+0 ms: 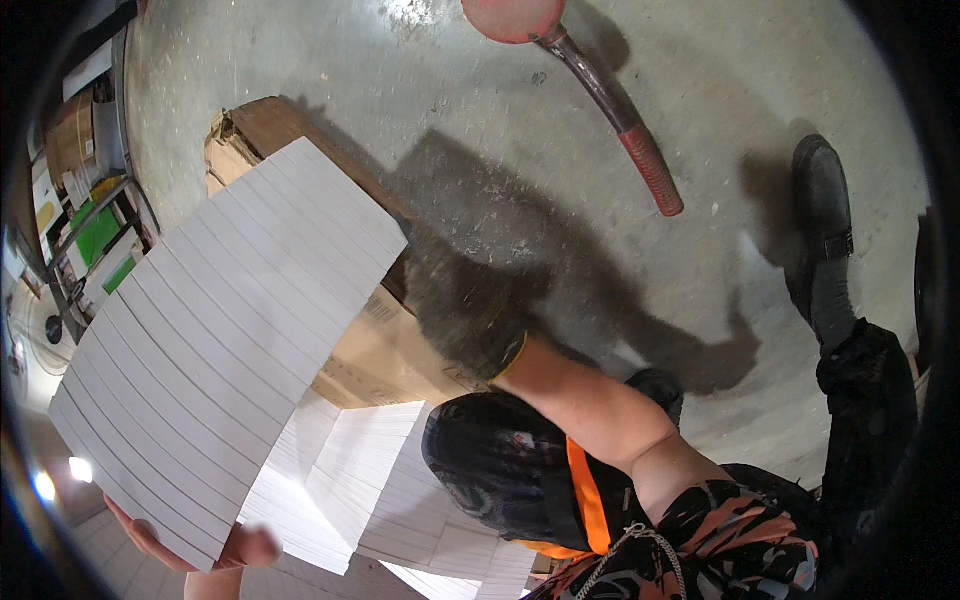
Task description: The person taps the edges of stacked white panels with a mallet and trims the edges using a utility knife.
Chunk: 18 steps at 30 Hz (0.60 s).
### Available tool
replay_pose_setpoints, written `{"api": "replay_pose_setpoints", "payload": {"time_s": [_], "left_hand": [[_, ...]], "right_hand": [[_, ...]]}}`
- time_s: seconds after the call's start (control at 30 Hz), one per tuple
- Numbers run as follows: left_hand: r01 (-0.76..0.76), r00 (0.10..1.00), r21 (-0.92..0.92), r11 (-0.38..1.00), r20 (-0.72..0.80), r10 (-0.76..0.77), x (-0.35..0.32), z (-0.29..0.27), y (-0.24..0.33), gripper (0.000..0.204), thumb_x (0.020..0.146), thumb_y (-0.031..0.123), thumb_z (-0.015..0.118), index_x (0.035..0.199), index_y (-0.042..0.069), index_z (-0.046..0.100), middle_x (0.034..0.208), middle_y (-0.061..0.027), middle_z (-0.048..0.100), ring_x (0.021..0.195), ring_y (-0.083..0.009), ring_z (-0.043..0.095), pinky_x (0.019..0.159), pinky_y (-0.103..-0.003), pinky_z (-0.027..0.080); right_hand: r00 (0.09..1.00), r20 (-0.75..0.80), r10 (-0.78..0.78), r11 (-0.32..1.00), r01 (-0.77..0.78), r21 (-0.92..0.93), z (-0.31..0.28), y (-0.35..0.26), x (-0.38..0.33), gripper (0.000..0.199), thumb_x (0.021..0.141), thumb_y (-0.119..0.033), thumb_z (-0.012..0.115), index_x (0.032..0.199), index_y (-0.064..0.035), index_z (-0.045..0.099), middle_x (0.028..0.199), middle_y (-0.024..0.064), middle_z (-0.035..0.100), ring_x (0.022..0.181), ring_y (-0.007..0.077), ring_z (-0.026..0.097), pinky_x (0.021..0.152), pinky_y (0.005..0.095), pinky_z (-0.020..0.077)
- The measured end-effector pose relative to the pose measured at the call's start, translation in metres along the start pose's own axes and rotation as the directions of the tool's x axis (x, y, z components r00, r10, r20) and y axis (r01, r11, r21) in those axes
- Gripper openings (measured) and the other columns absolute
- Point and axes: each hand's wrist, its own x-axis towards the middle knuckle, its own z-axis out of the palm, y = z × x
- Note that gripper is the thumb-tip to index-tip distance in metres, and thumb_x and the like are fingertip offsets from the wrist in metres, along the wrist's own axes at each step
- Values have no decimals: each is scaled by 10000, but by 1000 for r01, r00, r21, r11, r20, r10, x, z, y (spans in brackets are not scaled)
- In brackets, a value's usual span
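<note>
My left hand (180, 545) shows bare at the lower left, closed around the lower end of a long white block (230, 330). That block looks like many thin white pieces stacked flat together, with dark lines between them; it is tilted over a brown cardboard box (370, 345). My right hand (465, 310) wears a dark glove with a yellow cuff edge. It is beside the block's right corner and the box, smeared by motion, so its fingers cannot be made out. More white stacked pieces (340, 470) lie below the box.
A mallet with a red head (515, 15) and dark handle with red grip lies on the grey concrete floor (730, 90). My shod foot (825, 195) rests at the right, and my dark-trousered knee (490, 455) is near the box. Shelving with cartons (75, 140) stands at the far left.
</note>
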Motion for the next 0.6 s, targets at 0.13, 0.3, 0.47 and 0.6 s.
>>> {"api": "replay_pose_setpoints", "payload": {"time_s": [0.13,0.3,0.47,0.6], "left_hand": [[-6,1000,-2,1000,-6,6,4,3,-1,1058,811,576,587,1532,-42,121,1513,-285,200,1420,-456,278,1105,-610,335],[9,1000,12,1000,8,-9,3,0,0,1054,818,585,575,1534,-38,117,1517,-284,195,1423,-454,275,1107,-608,333],[15,1000,0,1000,8,-15,1,1,-1,1050,825,593,563,1536,-34,113,1521,-283,190,1425,-452,271,1110,-607,331],[17,1000,2,1000,15,-17,2,1,-1,1047,831,600,554,1537,-32,110,1525,-282,185,1428,-450,269,1112,-606,329]], "right_hand": [[941,-85,-328,896,338,288,-54,-75,16,490,959,-311,603,1416,-159,509,1101,227,649,996,178,630,974,375,489],[951,305,48,885,-182,429,-6,-18,0,470,933,-95,568,1373,43,482,1118,203,633,1029,272,634,930,400,522],[956,-271,108,994,-111,6,30,16,-9,408,952,-100,552,1326,58,511,1084,227,620,971,277,645,864,412,547],[1000,-5,-19,998,19,-62,43,-47,-14,189,947,-119,532,961,35,640,864,206,639,764,261,661,654,413,552]]}}
